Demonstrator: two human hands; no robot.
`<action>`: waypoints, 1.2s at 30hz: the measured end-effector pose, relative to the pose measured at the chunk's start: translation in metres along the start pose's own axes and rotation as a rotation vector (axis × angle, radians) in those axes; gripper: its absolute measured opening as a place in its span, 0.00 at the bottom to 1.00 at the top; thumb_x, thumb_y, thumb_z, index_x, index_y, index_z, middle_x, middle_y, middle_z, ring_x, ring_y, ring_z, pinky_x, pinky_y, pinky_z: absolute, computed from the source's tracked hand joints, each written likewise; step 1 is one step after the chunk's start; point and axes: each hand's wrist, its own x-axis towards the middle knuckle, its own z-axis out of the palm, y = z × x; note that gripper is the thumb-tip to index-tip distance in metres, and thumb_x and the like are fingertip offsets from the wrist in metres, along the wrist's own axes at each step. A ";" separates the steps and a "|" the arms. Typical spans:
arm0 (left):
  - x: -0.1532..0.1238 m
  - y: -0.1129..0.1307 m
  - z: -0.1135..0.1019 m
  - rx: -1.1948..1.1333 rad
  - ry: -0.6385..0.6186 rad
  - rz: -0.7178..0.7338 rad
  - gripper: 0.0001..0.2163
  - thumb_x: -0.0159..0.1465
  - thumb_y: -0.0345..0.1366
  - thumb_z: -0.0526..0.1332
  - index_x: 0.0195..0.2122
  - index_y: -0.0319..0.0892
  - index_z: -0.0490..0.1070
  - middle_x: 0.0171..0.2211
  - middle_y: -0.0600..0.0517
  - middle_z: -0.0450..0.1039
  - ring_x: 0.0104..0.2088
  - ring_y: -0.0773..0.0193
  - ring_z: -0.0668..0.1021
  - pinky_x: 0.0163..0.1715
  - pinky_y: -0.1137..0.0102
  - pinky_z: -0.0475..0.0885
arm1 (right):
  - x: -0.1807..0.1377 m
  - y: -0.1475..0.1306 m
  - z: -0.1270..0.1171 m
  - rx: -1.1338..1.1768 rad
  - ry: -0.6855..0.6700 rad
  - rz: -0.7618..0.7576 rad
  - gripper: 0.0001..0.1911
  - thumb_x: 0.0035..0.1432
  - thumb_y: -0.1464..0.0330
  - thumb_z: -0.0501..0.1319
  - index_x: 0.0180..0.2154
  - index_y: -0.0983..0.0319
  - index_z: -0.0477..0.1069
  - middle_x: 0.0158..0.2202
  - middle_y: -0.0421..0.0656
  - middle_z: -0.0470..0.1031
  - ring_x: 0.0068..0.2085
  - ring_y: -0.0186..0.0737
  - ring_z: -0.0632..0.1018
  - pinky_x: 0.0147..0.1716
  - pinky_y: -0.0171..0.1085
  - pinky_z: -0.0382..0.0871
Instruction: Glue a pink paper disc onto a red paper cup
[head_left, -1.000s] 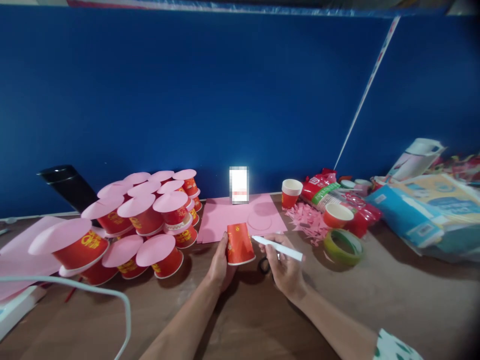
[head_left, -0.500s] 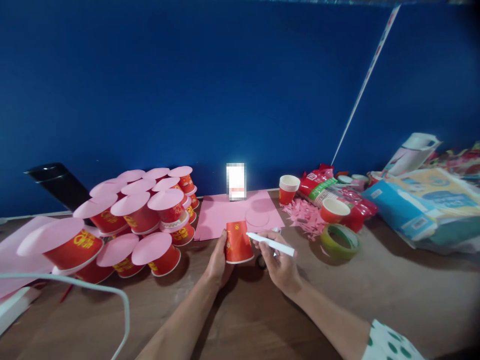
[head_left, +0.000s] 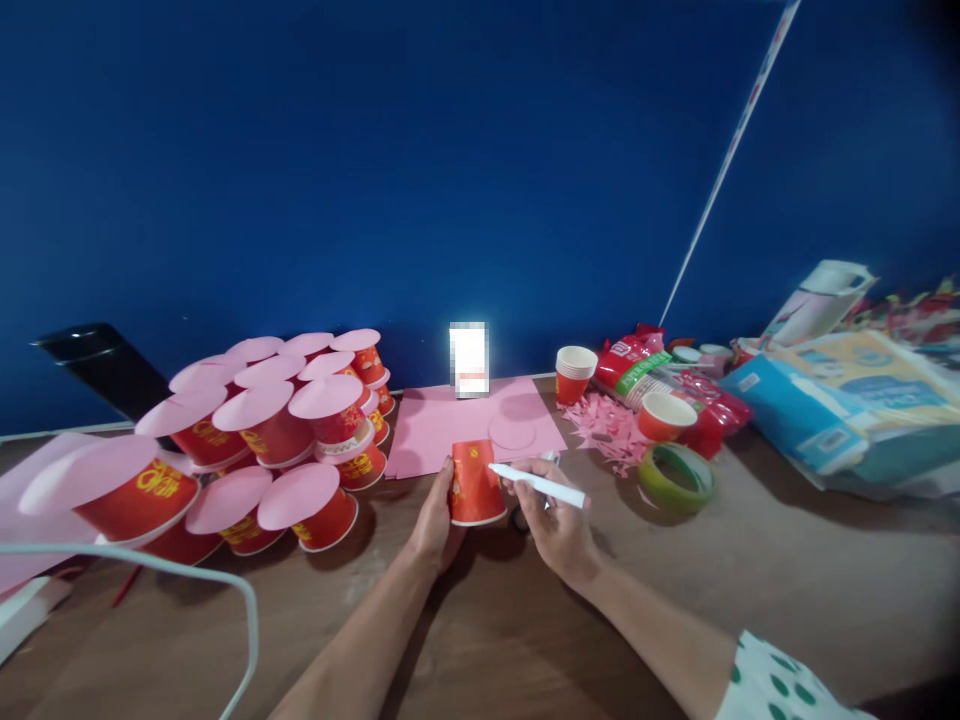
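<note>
A red paper cup (head_left: 478, 484) stands rim down, with my left hand (head_left: 435, 520) wrapped round its left side. A white marker pen (head_left: 544, 487) lies in the grip of my right hand (head_left: 556, 530), its tip at the cup's upper right side; whether it touches cannot be told. Just behind the cup are sheets of pink paper (head_left: 442, 425) with a circle drawn on them. Part of a dark ring, perhaps a scissors handle, shows under my right hand.
Upturned red cups (head_left: 319, 520) topped with pink paper discs (head_left: 300, 495) are stacked at left. To the right are nested cups (head_left: 576, 375), pink paper scraps (head_left: 604, 425), a roll of tape (head_left: 677, 480), red packaging (head_left: 634, 365) and a blue pack (head_left: 802, 410). A pale cable (head_left: 251, 620) curves at front left.
The whole view has shifted slightly. Both hands keep the same hold on the cup and the marker, and the pen tip stays by the cup's side.
</note>
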 end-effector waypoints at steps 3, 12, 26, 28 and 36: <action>0.000 0.000 0.000 0.003 0.015 0.004 0.20 0.67 0.43 0.50 0.36 0.32 0.76 0.34 0.41 0.80 0.35 0.55 0.81 0.48 0.60 0.72 | 0.000 0.000 0.000 0.014 -0.004 0.007 0.07 0.63 0.71 0.56 0.42 0.60 0.69 0.36 0.44 0.75 0.36 0.36 0.77 0.36 0.33 0.73; 0.000 -0.002 0.000 -0.014 -0.012 0.027 0.18 0.65 0.44 0.54 0.37 0.33 0.76 0.34 0.42 0.80 0.38 0.54 0.81 0.49 0.61 0.72 | 0.001 0.001 0.000 -0.002 0.010 0.017 0.06 0.63 0.70 0.56 0.42 0.60 0.70 0.35 0.44 0.75 0.36 0.37 0.77 0.36 0.34 0.73; 0.001 -0.004 -0.002 -0.030 0.019 0.034 0.16 0.65 0.42 0.56 0.39 0.34 0.76 0.39 0.44 0.80 0.42 0.55 0.80 0.52 0.63 0.70 | 0.002 0.006 -0.002 -0.049 0.028 0.027 0.07 0.63 0.70 0.56 0.42 0.60 0.70 0.35 0.44 0.75 0.35 0.37 0.77 0.36 0.34 0.73; 0.001 -0.004 -0.002 -0.029 0.030 0.032 0.16 0.64 0.43 0.56 0.39 0.34 0.75 0.38 0.43 0.80 0.41 0.55 0.80 0.51 0.62 0.70 | 0.002 0.006 -0.002 -0.051 0.025 0.029 0.06 0.63 0.70 0.56 0.42 0.60 0.70 0.35 0.44 0.75 0.35 0.37 0.77 0.36 0.34 0.73; 0.000 -0.003 -0.001 -0.020 0.017 0.035 0.16 0.64 0.44 0.57 0.39 0.34 0.76 0.38 0.43 0.80 0.40 0.54 0.81 0.51 0.60 0.71 | 0.002 0.005 -0.002 -0.040 0.019 0.039 0.06 0.63 0.68 0.56 0.41 0.61 0.69 0.34 0.44 0.75 0.33 0.38 0.78 0.34 0.34 0.74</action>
